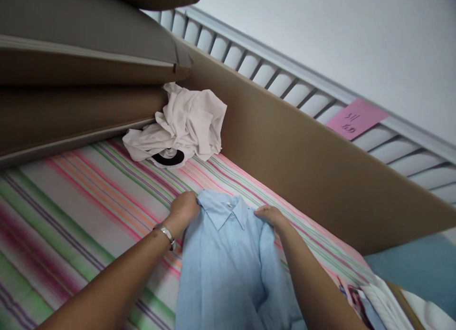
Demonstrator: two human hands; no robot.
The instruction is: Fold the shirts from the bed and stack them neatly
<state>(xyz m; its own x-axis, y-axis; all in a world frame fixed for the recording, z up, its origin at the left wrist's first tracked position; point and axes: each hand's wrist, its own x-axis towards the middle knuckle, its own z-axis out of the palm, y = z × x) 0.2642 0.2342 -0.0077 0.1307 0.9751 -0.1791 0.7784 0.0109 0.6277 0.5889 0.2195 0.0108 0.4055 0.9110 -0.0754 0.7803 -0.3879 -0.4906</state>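
A light blue collared shirt [228, 263] lies front side up on the striped bedsheet [96, 216], its collar pointing away from me. At the shoulder on the collar's left, my left hand [184, 210] is closed on the fabric; a silver watch sits on that wrist. My right hand [272, 216] pinches the other shoulder, thumb and fingers together at the cloth. The shirt's lower part runs out of the bottom of the view, and its right sleeve is partly covered by my right forearm.
Beyond the shirt lies a crumpled off-white garment [192, 121] with a black ring-shaped part. A brown panel [285, 159] borders the bed before a white slatted rail bearing a pink note [357, 118]. Folded brown cushions [81, 59] stand at upper left; folded clothes [377, 301] lie lower right.
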